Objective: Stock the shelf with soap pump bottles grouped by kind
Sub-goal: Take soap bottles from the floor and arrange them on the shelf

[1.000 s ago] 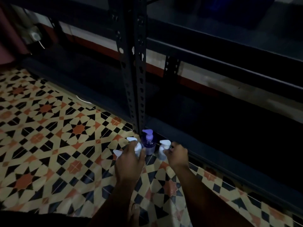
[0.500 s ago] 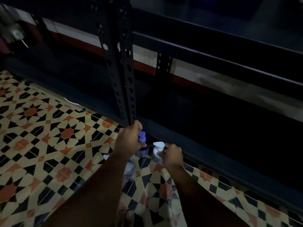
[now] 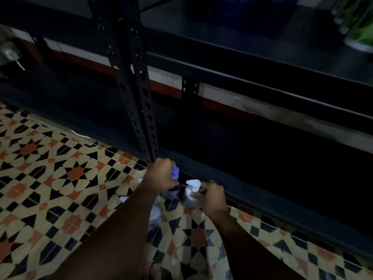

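In the head view, a dim scene is being looked down on. A patterned floor of cream, black and orange star tiles (image 3: pixel 60 178) is being shown across the lower left, and a dark metal shelving unit (image 3: pixel 262 81) is being seen above and to the right, with a perforated dark metal upright post (image 3: pixel 139 93) running down to the floor.

The left hand (image 3: pixel 161 175) is being held curled round the neck of a dark bottle with a purple pump head (image 3: pixel 175 173); the purple nozzle is being left visible just beside the knuckles, and the bottle's dark body is being seen below the hand, close to the foot of the post. Whether this bottle is standing on the tiles or lifted clear of them cannot be told.

The right hand (image 3: pixel 213 196) is being kept curled, its fingers being pressed in a pinch against the neck of a pale bottle with a white pump head (image 3: pixel 191 190). This bottle is being seen upright on the floor, just beside the purple-pumped one and next to the dark front edge of the lowest shelf.

A further pale bottle (image 3: pixel 155 214) is being partly hidden behind the left forearm, and two more white pump tips are being glimpsed at the forearm's left edge; nothing further of them can be made out.

Blurred green-and-white packages (image 3: pixel 361 27) are being shown on an upper shelf at the top right.
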Motion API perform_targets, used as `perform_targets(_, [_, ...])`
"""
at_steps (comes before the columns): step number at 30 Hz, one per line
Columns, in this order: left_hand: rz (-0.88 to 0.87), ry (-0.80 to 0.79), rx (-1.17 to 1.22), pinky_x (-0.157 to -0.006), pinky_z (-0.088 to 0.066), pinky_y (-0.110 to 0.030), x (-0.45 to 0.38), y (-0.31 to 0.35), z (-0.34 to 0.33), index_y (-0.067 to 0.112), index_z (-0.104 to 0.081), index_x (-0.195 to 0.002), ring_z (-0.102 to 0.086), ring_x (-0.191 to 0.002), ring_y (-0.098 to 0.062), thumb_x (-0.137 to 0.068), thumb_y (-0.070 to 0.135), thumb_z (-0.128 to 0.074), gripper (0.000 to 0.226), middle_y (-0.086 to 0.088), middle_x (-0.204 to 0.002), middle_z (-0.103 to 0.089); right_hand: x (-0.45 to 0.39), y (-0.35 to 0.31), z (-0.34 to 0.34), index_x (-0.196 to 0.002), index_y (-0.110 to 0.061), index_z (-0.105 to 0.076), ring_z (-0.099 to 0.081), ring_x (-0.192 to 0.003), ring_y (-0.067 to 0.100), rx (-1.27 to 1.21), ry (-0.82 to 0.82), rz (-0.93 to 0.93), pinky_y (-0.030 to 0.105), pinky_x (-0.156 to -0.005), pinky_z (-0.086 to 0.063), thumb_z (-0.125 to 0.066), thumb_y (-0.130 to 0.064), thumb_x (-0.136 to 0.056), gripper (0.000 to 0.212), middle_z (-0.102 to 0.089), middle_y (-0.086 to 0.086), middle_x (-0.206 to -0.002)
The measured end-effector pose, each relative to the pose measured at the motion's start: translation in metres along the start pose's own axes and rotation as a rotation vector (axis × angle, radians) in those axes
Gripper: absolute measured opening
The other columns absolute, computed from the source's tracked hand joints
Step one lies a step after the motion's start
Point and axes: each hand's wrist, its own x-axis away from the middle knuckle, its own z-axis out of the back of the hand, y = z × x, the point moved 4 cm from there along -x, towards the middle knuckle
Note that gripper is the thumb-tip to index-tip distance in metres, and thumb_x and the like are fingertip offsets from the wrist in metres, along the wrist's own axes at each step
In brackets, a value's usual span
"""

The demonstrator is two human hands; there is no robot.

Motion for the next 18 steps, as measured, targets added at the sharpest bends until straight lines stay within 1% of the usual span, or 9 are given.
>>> perform_targets(2, [0.002, 0.025, 0.092, -0.057, -0.051, -0.031, 0.005, 0.008, 0.009, 0.022, -0.051, -0.06, -0.066, -0.069, -0.024, -0.057, 0.028, -0.084, 0.034, -0.004, -0.067, -0.062, 0.009, 0.002, 0.014, -0.082, -0.011, -0.074, -0.052, -0.067, 0.007, -0.061, 0.011, 0.062, 0.02, -0.06, -0.037, -0.085, -0.023, -0.077, 0.017, -0.061, 0.001, -0.075])
perform_targets(4, [-0.003, 0.035, 0.151, -0.054, -0.047, -0.025, 0.011, 0.021, 0.024, 0.019, -0.063, -0.066, -0.065, -0.066, -0.017, -0.056, 0.027, -0.093, 0.032, -0.002, -0.069, -0.068, 0.022, 0.002, 0.032, -0.082, -0.022, -0.071, -0.054, -0.071, 0.001, -0.228, -0.012, 0.086, 0.017, -0.064, -0.04, -0.085, -0.019, -0.077, 0.014, -0.061, -0.01, -0.075])
perform_targets(6, [-0.015, 0.042, 0.211, -0.058, -0.05, -0.026, 0.019, 0.035, 0.04, 0.017, -0.073, -0.074, -0.069, -0.07, -0.015, -0.055, 0.027, -0.096, 0.031, 0.0, -0.072, -0.073, 0.036, -0.002, 0.051, -0.085, -0.027, -0.068, -0.06, -0.075, 0.001, -0.393, -0.041, 0.106, 0.023, -0.069, -0.047, -0.083, -0.014, -0.081, 0.02, -0.066, -0.014, -0.078])
perform_targets(8, [-0.006, 0.052, 0.302, -0.065, -0.054, -0.027, 0.03, 0.05, 0.056, 0.016, -0.077, -0.079, -0.07, -0.073, -0.013, -0.052, 0.029, -0.099, 0.037, 0.002, -0.077, -0.076, 0.052, -0.009, 0.074, -0.087, -0.023, -0.067, -0.06, -0.075, -0.003, -0.498, -0.046, 0.116, 0.021, -0.07, -0.047, -0.078, -0.006, -0.086, 0.021, -0.068, -0.017, -0.078])
perform_targets(10, [0.017, 0.081, 0.444, -0.069, -0.055, -0.033, 0.043, 0.064, 0.069, 0.011, -0.077, -0.079, -0.067, -0.072, -0.012, -0.045, 0.038, -0.1, 0.049, 0.001, -0.077, -0.073, 0.069, -0.016, 0.098, -0.093, -0.013, -0.069, -0.064, -0.082, 0.003, -0.579, -0.027, 0.113, 0.026, -0.075, -0.05, -0.074, -0.005, -0.09, 0.009, -0.071, -0.009, -0.084])
perform_targets(12, [0.032, 0.113, 0.629, -0.075, -0.053, -0.032, 0.059, 0.081, 0.078, 0.01, -0.076, -0.076, -0.066, -0.073, -0.01, -0.048, 0.035, -0.102, 0.045, 0.002, -0.079, -0.074, 0.086, -0.024, 0.123, -0.105, -0.009, -0.07, -0.069, -0.095, 0.02, -0.67, 0.009, 0.114, 0.04, -0.085, -0.053, -0.071, -0.009, -0.093, 0.012, -0.074, 0.004, -0.098])
perform_targets(13, [0.029, 0.123, 0.712, -0.078, -0.054, -0.03, 0.068, 0.094, 0.082, 0.012, -0.078, -0.076, -0.069, -0.076, -0.009, -0.055, 0.028, -0.101, 0.035, 0.0, -0.082, -0.077, 0.095, -0.029, 0.137, -0.109, -0.012, -0.071, -0.069, -0.1, 0.026, -0.715, 0.023, 0.113, 0.043, -0.088, -0.054, -0.07, -0.012, -0.094, 0.015, -0.074, 0.008, -0.103])
perform_targets(15, [-0.018, 0.139, 0.826, -0.081, -0.056, -0.031, 0.09, 0.124, 0.092, 0.013, -0.082, -0.081, -0.074, -0.083, -0.012, -0.067, 0.021, -0.096, 0.021, -0.004, -0.085, -0.08, 0.115, -0.039, 0.165, -0.111, -0.021, -0.072, -0.07, -0.103, 0.029, -0.781, 0.058, 0.105, 0.045, -0.089, -0.056, -0.068, -0.019, -0.096, 0.016, -0.073, 0.008, -0.106])
perform_targets(18, [-0.119, 0.153, 0.939, -0.083, -0.058, -0.033, 0.118, 0.171, 0.107, 0.009, -0.083, -0.093, -0.076, -0.093, -0.02, -0.077, 0.021, -0.089, 0.021, -0.008, -0.092, -0.081, 0.143, -0.057, 0.207, -0.11, -0.027, -0.074, -0.07, -0.103, 0.028, -0.838, 0.117, 0.134, 0.045, -0.09, -0.055, -0.067, -0.023, -0.096, 0.016, -0.073, 0.006, -0.108])
